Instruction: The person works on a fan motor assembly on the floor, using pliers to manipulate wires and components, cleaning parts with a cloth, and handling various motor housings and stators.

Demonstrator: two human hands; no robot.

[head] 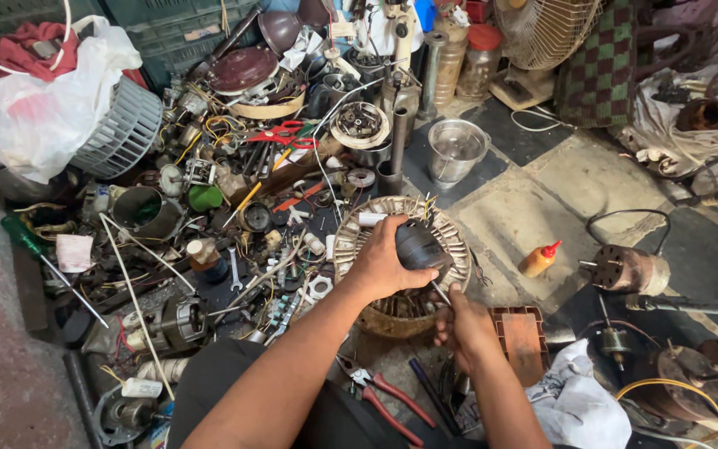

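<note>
Workshop floor (542, 208), tiled, packed with motor scrap: fan blower wheel (122, 129) top left under a white plastic bag (43, 116), red scissors (280, 133), steel bucket (456, 150), orange squeeze bottle (539, 259) to the right, red-handled pliers (388, 399) near the knees, white rag (579, 399) lower right.

Work piece: round motor stator (400, 258), ring of slotted laminations with windings, lying flat on the floor right in front of the person, so the top face stays open to the hands.

Left hand (384, 266): grip wrapped tight around a dark rounded part (419, 245) sitting in the middle of the stator; looks like the hub or rotor end, can't tell which. Fingers curled over it, thumb on the near side. Reads as steadying it from above.

Right hand (463, 328): grip pressed together around a thin metal shaft (440, 293) that runs up to the dark part. Held low, at the stator's near rim, probably for leverage; tip of the shaft is hidden by the left hand.

Brick-red block (521, 337) just beside the right hand. Small motor (625, 268) with stub pins sits well apart to the right.
</note>
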